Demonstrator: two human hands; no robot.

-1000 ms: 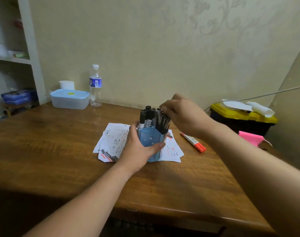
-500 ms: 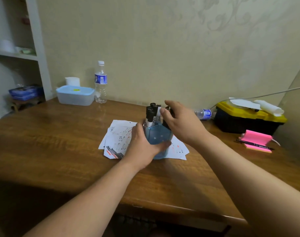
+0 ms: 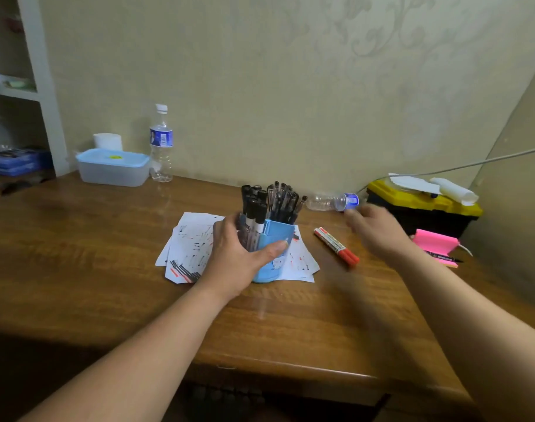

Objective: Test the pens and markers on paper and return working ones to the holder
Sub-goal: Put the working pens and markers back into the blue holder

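The left hand's (image 3: 235, 257) fingers (image 3: 273, 248) were curled round the blue pen holder (image 3: 278, 236), thumb across its near face, clamping it upright on the scribbled test sheets (image 3: 190, 254) spread beneath it. Black-capped markers and pens (image 3: 269, 202) stood packed in the holder just above those fingers. The right hand (image 3: 378, 236) hovered off to the right, blurred, its fingers loosely apart and holding nothing. Between the two hands a red marker (image 3: 336, 246) lay on the wooden desk (image 3: 77, 269); just beyond the right fingers lay a toppled water bottle (image 3: 330, 202).
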